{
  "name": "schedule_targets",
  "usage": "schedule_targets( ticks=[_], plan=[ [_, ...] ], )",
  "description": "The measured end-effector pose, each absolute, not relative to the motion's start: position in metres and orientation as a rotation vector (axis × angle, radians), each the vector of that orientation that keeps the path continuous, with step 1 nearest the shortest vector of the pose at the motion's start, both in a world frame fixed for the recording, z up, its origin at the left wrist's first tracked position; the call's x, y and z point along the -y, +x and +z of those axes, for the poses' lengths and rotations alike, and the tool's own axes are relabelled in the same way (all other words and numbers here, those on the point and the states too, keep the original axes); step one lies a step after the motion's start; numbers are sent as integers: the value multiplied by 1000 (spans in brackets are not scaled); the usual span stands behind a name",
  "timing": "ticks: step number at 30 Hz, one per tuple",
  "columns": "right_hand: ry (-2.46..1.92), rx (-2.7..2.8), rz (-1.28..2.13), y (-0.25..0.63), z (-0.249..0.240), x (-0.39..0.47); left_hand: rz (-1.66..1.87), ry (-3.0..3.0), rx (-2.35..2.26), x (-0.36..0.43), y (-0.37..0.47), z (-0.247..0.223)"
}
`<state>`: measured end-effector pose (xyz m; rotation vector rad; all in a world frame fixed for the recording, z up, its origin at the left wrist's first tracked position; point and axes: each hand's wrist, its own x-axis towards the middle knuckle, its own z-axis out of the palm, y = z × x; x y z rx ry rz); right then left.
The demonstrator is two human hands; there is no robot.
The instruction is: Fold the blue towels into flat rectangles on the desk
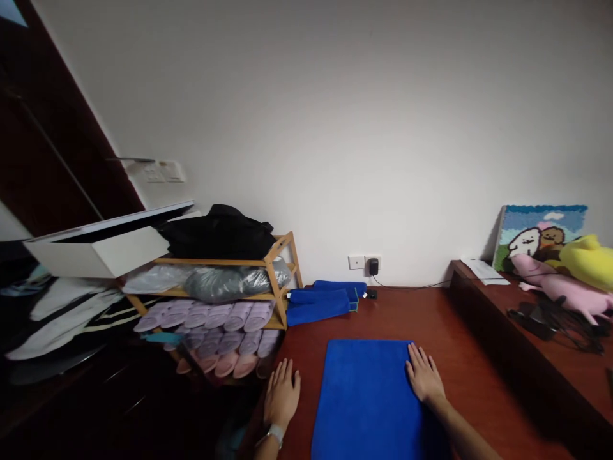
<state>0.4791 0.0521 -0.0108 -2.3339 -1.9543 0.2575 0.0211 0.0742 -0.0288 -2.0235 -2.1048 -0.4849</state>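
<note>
A blue cloth (366, 402) lies spread flat on the reddish-brown tabletop (472, 370), its lower end cut off by the frame. My right hand (425, 377) rests palm down on the cloth's right edge, fingers stretched out. To the left of the cloth, my left hand (282, 395) lies flat on the wood near the table's left edge, apart from the cloth. A light band sits on the left wrist. Neither hand grips anything. Against the wall beyond, several folded blue cloths (320, 305) are laid at the back of the table.
Left of the table stands a wooden rack (282, 287) with slippers (211, 316), plastic-wrapped items and a black bag (220, 233). A white box (129, 249) juts out there. On the right, a raised ledge holds a pink plush toy (565, 291) and cables (550, 322). A plugged adapter (373, 266) trails a cord.
</note>
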Motion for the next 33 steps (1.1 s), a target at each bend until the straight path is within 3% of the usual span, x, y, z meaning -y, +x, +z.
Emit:
schedule_targets(
  ticks=[6, 14, 23, 33],
  plan=[
    [-2409, 1798, 52, 412, 12, -16, -530, -2006, 2117, -74, 26, -23],
    [-2283, 1830, 385, 319, -20, 56, -486, -2001, 2082, -77, 23, -25],
    [-2353, 1818, 309, 462, -11, -25, -449, -1999, 2075, -79, 19, -30],
    [-2493, 1754, 210, 588, -39, -144, -561, -2004, 2103, -85, 3, -57]
  ],
)
